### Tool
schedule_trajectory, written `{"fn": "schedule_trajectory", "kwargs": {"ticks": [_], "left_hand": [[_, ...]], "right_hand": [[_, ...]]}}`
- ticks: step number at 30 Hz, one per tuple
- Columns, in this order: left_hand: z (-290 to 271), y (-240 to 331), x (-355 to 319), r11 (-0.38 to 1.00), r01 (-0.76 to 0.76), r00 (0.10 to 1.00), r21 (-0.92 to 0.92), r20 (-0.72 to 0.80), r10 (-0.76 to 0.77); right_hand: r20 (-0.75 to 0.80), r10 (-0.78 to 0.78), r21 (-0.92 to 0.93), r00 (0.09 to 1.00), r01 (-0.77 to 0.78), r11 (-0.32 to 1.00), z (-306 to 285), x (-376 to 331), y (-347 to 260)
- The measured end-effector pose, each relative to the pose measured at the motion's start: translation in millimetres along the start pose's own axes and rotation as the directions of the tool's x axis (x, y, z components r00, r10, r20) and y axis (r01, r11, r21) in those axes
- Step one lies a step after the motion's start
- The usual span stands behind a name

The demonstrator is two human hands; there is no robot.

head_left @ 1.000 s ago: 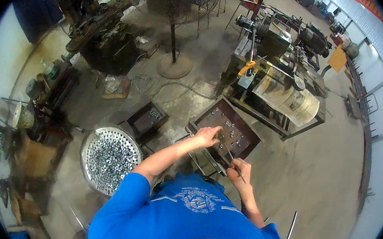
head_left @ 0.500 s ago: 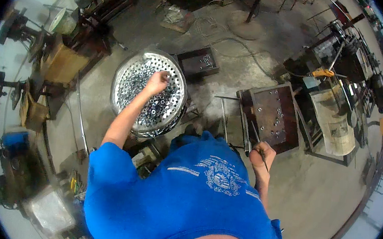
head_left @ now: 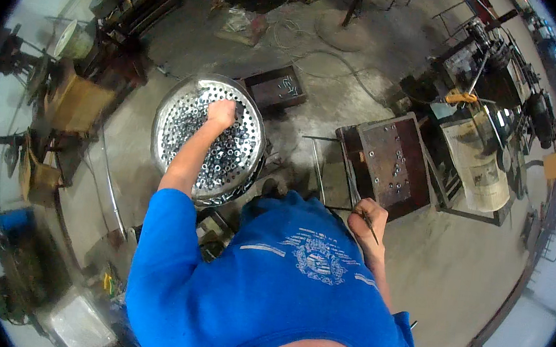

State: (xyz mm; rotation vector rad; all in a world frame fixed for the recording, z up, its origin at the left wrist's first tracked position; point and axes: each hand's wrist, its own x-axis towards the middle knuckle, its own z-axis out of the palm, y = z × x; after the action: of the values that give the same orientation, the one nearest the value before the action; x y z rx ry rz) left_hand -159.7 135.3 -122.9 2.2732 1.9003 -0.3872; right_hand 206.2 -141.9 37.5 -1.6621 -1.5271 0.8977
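Observation:
My left hand [head_left: 222, 112] is closed above the upper part of a round perforated metal pan [head_left: 165, 106]; whatever is inside the fingers is hidden. A pile of shiny metal nuts [head_left: 220, 160] covers much of the pan, just below that hand. On my right side, my right hand [head_left: 365, 217] grips a thin metal rod [head_left: 373, 232], whose pointed dark end sticks out toward me. This hand is beside the near left corner of a rusty metal tray [head_left: 418, 175], where several nuts [head_left: 397, 165] lie scattered.
A dark metal box [head_left: 259, 90] with small bright pieces stands beyond the pan. Right of the tray are a metal frame with a hanging newspaper sheet [head_left: 479, 167] and an orange-handled tool [head_left: 460, 98]. A cable [head_left: 351, 73] crosses the floor; a long rod [head_left: 111, 184] lies left.
My left hand has moved slightly up and left over the pan, its fingers now curled in. The right hand still grips the rod, now closer to the tray's corner. The whole view has shifted a little.

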Motion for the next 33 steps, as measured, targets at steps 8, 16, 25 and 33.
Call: {"fn": "schedule_trajectory", "kwargs": {"ticks": [8,16,25,33], "left_hand": [[6,-8,-3,0.982,-0.073,0.993,-0.173,-0.1,0.056],[-71,83,-107,0.548,-0.513,0.856,-0.66,-0.348,0.382],[-96,136,-128,0.457,-0.688,0.715,-0.564,-0.421,0.558],[-105,179,-140,0.266,-0.867,0.47,-0.421,-0.515,0.717]], "right_hand": [[-0.002,0.007,-0.033,1.0,-0.007,0.999,2,-12,2],[0.139,-0.257,0.169,0.956,0.233,0.958,-5,10,-44],[0.156,-0.322,0.217,0.934,0.285,0.934,-2,8,-52],[0.15,-0.327,0.12,0.933,0.311,0.943,13,16,-21]]}}
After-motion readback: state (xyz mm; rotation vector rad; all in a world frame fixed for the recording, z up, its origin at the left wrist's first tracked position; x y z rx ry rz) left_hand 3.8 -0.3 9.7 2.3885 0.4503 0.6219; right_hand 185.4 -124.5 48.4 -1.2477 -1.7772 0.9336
